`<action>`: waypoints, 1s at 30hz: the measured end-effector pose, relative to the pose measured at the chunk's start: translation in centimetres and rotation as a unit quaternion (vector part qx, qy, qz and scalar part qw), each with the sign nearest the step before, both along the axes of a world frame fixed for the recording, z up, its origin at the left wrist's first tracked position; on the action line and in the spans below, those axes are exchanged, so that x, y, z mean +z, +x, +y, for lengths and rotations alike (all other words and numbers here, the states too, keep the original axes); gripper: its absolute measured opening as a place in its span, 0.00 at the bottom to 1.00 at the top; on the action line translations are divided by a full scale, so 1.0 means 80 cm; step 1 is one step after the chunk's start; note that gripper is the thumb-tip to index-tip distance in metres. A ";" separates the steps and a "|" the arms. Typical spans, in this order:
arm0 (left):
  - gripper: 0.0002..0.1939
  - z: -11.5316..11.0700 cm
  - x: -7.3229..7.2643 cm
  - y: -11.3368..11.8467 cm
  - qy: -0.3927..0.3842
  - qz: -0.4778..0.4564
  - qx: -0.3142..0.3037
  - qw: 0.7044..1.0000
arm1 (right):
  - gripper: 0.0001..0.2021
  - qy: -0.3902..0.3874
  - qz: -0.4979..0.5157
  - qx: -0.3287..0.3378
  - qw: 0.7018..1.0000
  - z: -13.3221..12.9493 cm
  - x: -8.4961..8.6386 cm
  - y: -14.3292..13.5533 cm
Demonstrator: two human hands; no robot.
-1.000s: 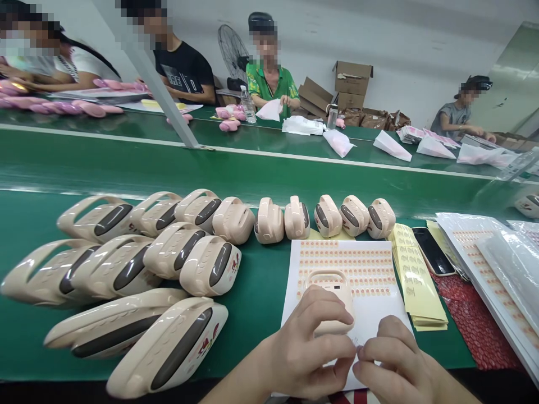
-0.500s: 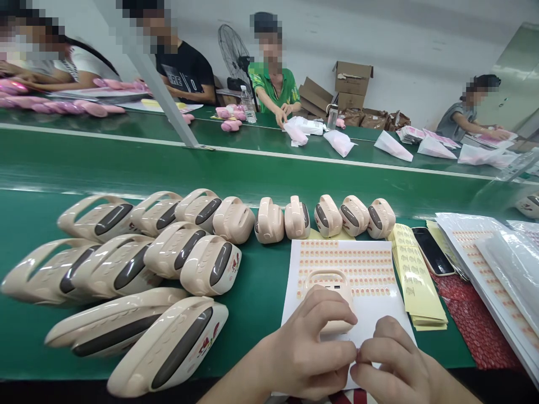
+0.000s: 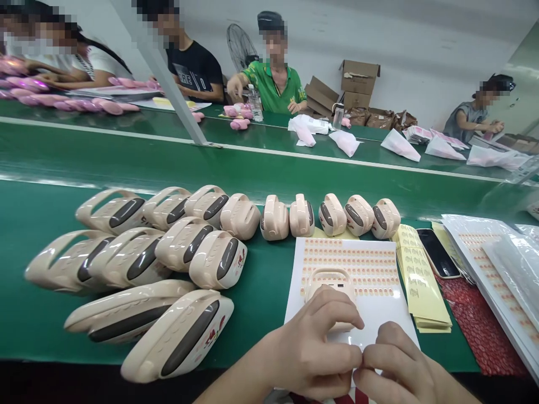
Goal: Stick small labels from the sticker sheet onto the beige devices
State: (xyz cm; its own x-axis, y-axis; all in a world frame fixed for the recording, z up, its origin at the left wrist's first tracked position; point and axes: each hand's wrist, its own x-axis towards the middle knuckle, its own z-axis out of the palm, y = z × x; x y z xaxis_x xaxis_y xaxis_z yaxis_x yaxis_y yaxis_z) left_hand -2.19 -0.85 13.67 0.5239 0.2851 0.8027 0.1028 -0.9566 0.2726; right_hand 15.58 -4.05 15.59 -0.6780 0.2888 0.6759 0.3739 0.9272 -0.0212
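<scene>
My left hand (image 3: 322,342) is bent over the lower part of a cream device with a handle (image 3: 330,279), its thumb and fingers pinched near my right hand. The fingertips of my right hand (image 3: 398,365) meet those of the left; anything between them is too small to make out. Under the device lies a white sheet (image 3: 298,286) with rows of small orange round stickers. Many similar cream devices with dark oval panels, such as one near the front edge (image 3: 179,339), stand on the green table to the left.
Yellow label sheets (image 3: 421,280), a phone (image 3: 438,252), red bubble wrap (image 3: 480,331) and plastic-covered sticker sheets (image 3: 497,269) lie at the right. Across a green belt (image 3: 252,165), several people sit at a bench with pink items and white bags.
The view has shifted slightly. Both my hands keep nearly the same pose. Across the belt, the person in green has drawn back from the white bag and moved one arm toward the bottle.
</scene>
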 end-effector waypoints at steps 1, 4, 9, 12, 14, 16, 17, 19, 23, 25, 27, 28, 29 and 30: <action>0.03 0.000 -0.001 0.000 -0.002 0.000 -0.003 1.000 | 0.10 -0.001 -0.005 0.000 1.000 -0.001 -0.001 0.001; 0.03 0.000 -0.002 0.002 -0.009 -0.005 -0.008 1.000 | 0.10 -0.003 -0.002 0.001 1.000 -0.002 -0.004 0.001; 0.05 0.001 -0.003 0.001 -0.030 -0.021 -0.013 0.999 | 0.10 -0.003 0.003 0.003 1.000 -0.001 -0.004 0.000; 0.08 -0.001 -0.004 0.001 -0.046 -0.029 -0.017 0.998 | 0.10 -0.001 -0.002 0.002 1.000 0.000 -0.001 0.002; 0.12 -0.002 -0.003 0.002 -0.063 -0.023 -0.021 0.998 | 0.09 -0.003 -0.005 0.002 1.000 0.001 0.003 0.003; 0.14 -0.002 -0.002 0.002 -0.079 -0.015 -0.020 0.997 | 0.08 -0.009 -0.005 0.000 1.000 0.002 0.005 0.003; 0.15 -0.001 -0.001 0.002 -0.083 -0.013 -0.017 0.996 | 0.08 -0.011 -0.002 0.000 1.000 0.002 0.005 0.003; 0.17 -0.001 0.000 0.002 -0.088 -0.009 -0.013 0.996 | 0.07 -0.014 0.008 0.001 1.000 0.002 0.001 0.002; 0.18 -0.005 -0.003 -0.002 -0.117 0.003 0.004 0.993 | 0.06 -0.078 0.063 -0.024 0.995 -0.003 -0.017 0.007; 0.17 -0.008 -0.011 -0.007 -0.146 0.002 0.032 0.989 | 0.08 -0.151 0.137 -0.061 0.977 -0.004 -0.026 0.019; 0.15 -0.010 -0.024 -0.013 -0.191 -0.014 0.073 0.979 | 0.07 -0.214 0.241 -0.126 0.938 -0.001 -0.034 0.041; 0.15 -0.010 -0.031 -0.015 -0.209 -0.026 0.086 0.974 | 0.05 -0.241 0.297 -0.174 0.908 0.001 -0.037 0.056; 0.15 -0.008 -0.038 -0.018 -0.223 -0.031 0.093 0.970 | 0.03 -0.270 0.350 -0.228 0.868 0.003 -0.040 0.073; 0.15 -0.007 -0.045 -0.020 -0.231 -0.029 0.091 0.968 | 0.03 -0.306 0.395 -0.281 0.819 0.006 -0.043 0.091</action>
State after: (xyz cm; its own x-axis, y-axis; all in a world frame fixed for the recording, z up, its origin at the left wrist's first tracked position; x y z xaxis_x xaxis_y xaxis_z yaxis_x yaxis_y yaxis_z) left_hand -3.78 -1.42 10.06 0.3889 0.7043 0.5940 0.2305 -0.6986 0.6774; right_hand 22.87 -3.58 12.15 0.2576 0.8543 0.4515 0.3827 0.3389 -0.8595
